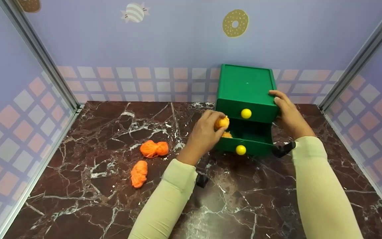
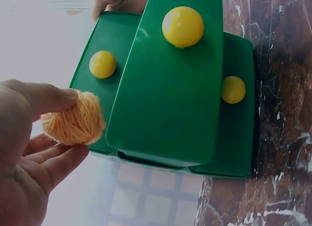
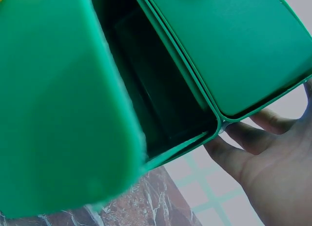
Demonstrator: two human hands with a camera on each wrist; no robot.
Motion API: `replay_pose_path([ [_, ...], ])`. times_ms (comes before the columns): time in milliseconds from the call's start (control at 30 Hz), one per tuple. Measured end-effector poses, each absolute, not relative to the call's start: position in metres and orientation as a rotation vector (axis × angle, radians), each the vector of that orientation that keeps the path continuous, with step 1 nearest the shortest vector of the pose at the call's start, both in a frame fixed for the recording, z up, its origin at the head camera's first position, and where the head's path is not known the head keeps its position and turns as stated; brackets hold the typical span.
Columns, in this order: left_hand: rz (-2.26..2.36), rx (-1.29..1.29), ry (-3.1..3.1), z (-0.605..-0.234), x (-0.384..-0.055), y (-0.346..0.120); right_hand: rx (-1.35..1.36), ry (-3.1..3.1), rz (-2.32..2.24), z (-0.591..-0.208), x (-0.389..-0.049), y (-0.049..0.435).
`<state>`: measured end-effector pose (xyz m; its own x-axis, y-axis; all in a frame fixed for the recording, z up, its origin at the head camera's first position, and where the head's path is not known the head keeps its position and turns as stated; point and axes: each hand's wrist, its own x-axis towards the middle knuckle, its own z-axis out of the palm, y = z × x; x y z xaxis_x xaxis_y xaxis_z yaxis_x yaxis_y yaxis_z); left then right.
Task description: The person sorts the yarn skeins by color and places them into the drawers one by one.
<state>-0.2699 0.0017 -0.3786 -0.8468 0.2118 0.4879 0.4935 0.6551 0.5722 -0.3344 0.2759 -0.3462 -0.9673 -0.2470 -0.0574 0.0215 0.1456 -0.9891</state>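
My left hand (image 1: 204, 132) pinches a small yellow-orange ball of yarn (image 2: 78, 120) between thumb and fingers, over the left end of a pulled-out drawer (image 1: 257, 147). That drawer belongs to a green drawer cabinet (image 1: 247, 83) with round yellow knobs. More yellow-orange yarn (image 1: 227, 135) lies inside the drawer, partly covered by the hand. On the cabinet's right side rests my right hand (image 1: 290, 114), fingertips at its upper edge. From the right wrist, its extended fingers (image 3: 253, 138) touch the cabinet's side wall. The left wrist view shows closed drawers either side of the pulled-out one.
Two bright orange yarn bundles, one tied in the middle (image 1: 154, 148) and one oblong (image 1: 139, 174), lie on the dark marbled table (image 1: 88, 202) to the left. Behind the cabinet stands a lilac patterned wall (image 1: 177, 43), with side panels at left and right.
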Motion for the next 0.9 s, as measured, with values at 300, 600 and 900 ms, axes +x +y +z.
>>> replay_pose_path([
  [300,-1.001,-0.610,-2.509,-0.384,-0.272,0.015,-0.216,2.227,-1.928,-0.350,-0.338,0.278],
  [600,-0.949,-0.660,-2.532,-0.391,-0.275,0.026,-0.230,2.231,-1.944,-0.366,-0.354,0.288],
  [900,-0.949,-0.655,-2.621,-0.393,-0.276,0.031,-0.223,2.227,-1.921,-0.356,-0.345,0.282],
])
